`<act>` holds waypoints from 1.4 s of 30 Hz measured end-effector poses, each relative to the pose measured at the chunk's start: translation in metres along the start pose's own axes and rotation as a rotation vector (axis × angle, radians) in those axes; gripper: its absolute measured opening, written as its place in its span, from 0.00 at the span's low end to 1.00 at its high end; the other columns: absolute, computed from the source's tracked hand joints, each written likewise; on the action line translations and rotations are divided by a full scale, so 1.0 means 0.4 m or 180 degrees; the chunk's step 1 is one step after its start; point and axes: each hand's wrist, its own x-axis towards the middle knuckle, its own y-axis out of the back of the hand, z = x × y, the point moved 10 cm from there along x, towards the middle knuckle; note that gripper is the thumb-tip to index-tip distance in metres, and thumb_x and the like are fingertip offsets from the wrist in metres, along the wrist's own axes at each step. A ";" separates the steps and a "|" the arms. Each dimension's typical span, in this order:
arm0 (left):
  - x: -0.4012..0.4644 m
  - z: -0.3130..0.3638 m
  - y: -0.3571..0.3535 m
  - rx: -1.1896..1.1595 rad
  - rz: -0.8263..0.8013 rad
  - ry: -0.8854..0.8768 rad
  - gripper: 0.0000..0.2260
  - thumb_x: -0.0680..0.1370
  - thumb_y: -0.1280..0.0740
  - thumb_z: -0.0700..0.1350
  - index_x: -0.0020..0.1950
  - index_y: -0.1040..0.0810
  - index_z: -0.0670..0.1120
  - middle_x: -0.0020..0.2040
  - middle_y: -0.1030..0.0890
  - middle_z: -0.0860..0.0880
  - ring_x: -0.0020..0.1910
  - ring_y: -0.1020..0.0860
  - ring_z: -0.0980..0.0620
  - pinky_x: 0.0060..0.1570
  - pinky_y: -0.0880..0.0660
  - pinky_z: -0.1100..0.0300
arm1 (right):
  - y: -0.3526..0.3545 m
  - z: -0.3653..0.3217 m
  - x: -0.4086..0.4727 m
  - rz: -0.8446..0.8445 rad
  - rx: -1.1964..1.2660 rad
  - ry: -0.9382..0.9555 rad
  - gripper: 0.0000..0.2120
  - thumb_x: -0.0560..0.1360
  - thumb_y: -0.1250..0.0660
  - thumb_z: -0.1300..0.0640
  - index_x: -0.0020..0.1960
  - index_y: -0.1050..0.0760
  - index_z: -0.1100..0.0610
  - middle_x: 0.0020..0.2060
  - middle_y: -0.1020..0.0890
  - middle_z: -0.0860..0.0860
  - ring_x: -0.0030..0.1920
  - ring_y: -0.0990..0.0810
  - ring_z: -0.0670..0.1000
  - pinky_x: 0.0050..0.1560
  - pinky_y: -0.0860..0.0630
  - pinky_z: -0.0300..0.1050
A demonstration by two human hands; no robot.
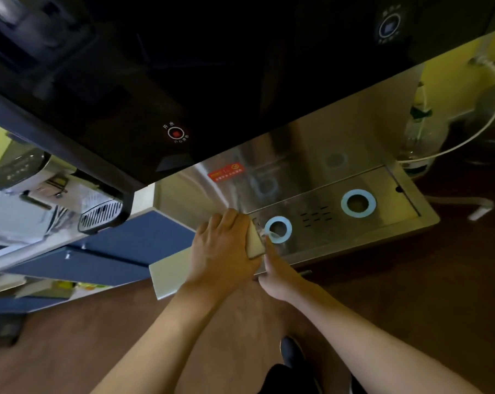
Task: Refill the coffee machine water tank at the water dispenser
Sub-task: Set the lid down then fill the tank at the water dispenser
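Note:
The water tank [166, 277] is a pale, translucent box held low in front of the water dispenser [183, 81], at the left end of its steel drip tray [383, 191]. My left hand [223, 248] lies over the tank's top and grips it. My right hand [277, 277] holds the tank's right side, with the thumb stretched up along its corner. The tank's corner is next to the left blue ring [278, 229] on the tray. A red hot-water button [175, 133] glows on the black front panel above. Most of the tank is hidden by my hands.
A second blue ring [358, 203] sits further right on the tray. The coffee machine [55, 191] stands on the counter at the left, above blue cabinets [132, 240]. A white hose [491, 115] loops at the right. Wooden floor [411, 294] lies below.

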 end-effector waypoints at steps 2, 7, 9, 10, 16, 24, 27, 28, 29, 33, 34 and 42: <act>0.013 0.011 -0.002 0.0152 -0.0038 -0.0081 0.18 0.65 0.27 0.53 0.52 0.23 0.49 0.47 0.23 0.51 0.43 0.23 0.49 0.44 0.27 0.55 | -0.006 -0.002 0.012 -0.0011 0.0080 0.0047 0.44 0.78 0.38 0.61 0.79 0.66 0.47 0.75 0.36 0.49 0.66 0.26 0.53 0.59 0.28 0.43; 0.030 0.029 -0.016 0.0433 -0.0182 -0.0270 0.22 0.65 0.27 0.57 0.55 0.24 0.50 0.50 0.23 0.51 0.47 0.24 0.49 0.47 0.27 0.55 | -0.021 0.028 0.042 0.0028 0.0004 -0.0002 0.34 0.77 0.39 0.62 0.79 0.50 0.52 0.70 0.28 0.57 0.50 0.20 0.46 0.43 0.21 0.39; 0.036 0.037 -0.018 0.0494 -0.0224 -0.0304 0.22 0.65 0.26 0.56 0.54 0.23 0.50 0.50 0.22 0.51 0.46 0.23 0.49 0.46 0.26 0.54 | -0.028 0.038 0.049 0.0011 -0.0039 -0.0035 0.29 0.78 0.39 0.61 0.76 0.44 0.56 0.68 0.27 0.61 0.47 0.20 0.46 0.42 0.22 0.39; 0.038 0.042 -0.020 0.0528 -0.0252 -0.0329 0.21 0.65 0.26 0.56 0.54 0.23 0.50 0.50 0.22 0.51 0.46 0.23 0.48 0.46 0.26 0.54 | -0.032 0.043 0.054 0.0017 -0.0030 -0.0036 0.28 0.77 0.39 0.61 0.76 0.43 0.56 0.69 0.28 0.61 0.50 0.20 0.49 0.44 0.22 0.39; 0.039 0.071 -0.014 0.0669 -0.0293 -0.0553 0.19 0.68 0.28 0.54 0.55 0.25 0.50 0.51 0.24 0.51 0.47 0.25 0.49 0.46 0.29 0.55 | -0.047 0.043 0.062 0.0013 -0.0002 0.0054 0.30 0.73 0.41 0.55 0.74 0.43 0.50 0.72 0.31 0.59 0.68 0.27 0.62 0.60 0.26 0.50; 0.038 0.051 0.003 0.0482 -0.0147 -0.0479 0.18 0.65 0.25 0.53 0.52 0.24 0.50 0.48 0.23 0.51 0.44 0.24 0.49 0.44 0.28 0.55 | 0.004 -0.003 0.026 0.0261 -0.0031 0.0372 0.35 0.80 0.42 0.60 0.80 0.56 0.49 0.77 0.38 0.50 0.65 0.24 0.54 0.59 0.22 0.46; 0.024 0.007 0.023 0.0052 0.0101 -0.0273 0.19 0.65 0.24 0.53 0.52 0.24 0.50 0.47 0.22 0.51 0.43 0.24 0.50 0.44 0.30 0.58 | 0.091 -0.029 -0.027 0.0908 -0.0362 0.0499 0.32 0.82 0.39 0.58 0.81 0.51 0.56 0.73 0.30 0.54 0.67 0.24 0.55 0.64 0.27 0.45; 0.017 -0.007 0.026 -0.0136 0.0154 -0.0224 0.20 0.66 0.24 0.54 0.53 0.25 0.50 0.48 0.22 0.52 0.44 0.24 0.51 0.44 0.30 0.59 | 0.128 -0.034 -0.048 0.1201 -0.0529 0.0510 0.29 0.81 0.38 0.56 0.79 0.45 0.57 0.71 0.27 0.56 0.67 0.24 0.54 0.65 0.27 0.44; 0.011 -0.020 0.029 -0.0356 0.0188 -0.0175 0.21 0.67 0.23 0.55 0.54 0.25 0.50 0.49 0.22 0.53 0.44 0.24 0.52 0.45 0.29 0.59 | 0.167 -0.041 -0.073 0.1494 -0.0718 0.0532 0.27 0.81 0.37 0.55 0.77 0.39 0.57 0.69 0.24 0.55 0.67 0.24 0.52 0.66 0.27 0.42; 0.010 -0.045 0.019 -0.1474 0.0208 0.0084 0.23 0.66 0.23 0.59 0.54 0.28 0.54 0.48 0.25 0.57 0.44 0.26 0.56 0.43 0.26 0.60 | 0.319 -0.070 -0.175 0.2141 -0.1540 0.0613 0.21 0.79 0.34 0.49 0.70 0.29 0.55 0.64 0.22 0.51 0.64 0.23 0.49 0.62 0.32 0.35; 0.013 -0.042 0.010 -0.1730 0.0191 0.0159 0.24 0.66 0.23 0.60 0.55 0.29 0.55 0.48 0.24 0.57 0.44 0.25 0.56 0.42 0.24 0.59 | 0.355 -0.085 -0.202 0.2194 -0.1754 0.0682 0.21 0.78 0.35 0.48 0.68 0.29 0.54 0.63 0.22 0.51 0.63 0.23 0.49 0.61 0.31 0.36; 0.016 0.053 -0.010 -0.2679 0.0007 0.0186 0.29 0.65 0.25 0.61 0.61 0.33 0.58 0.56 0.26 0.56 0.53 0.24 0.56 0.52 0.21 0.55 | 0.545 -0.157 -0.301 0.1669 -0.3361 0.0911 0.12 0.79 0.37 0.46 0.53 0.21 0.53 0.48 0.16 0.48 0.51 0.17 0.51 0.50 0.22 0.48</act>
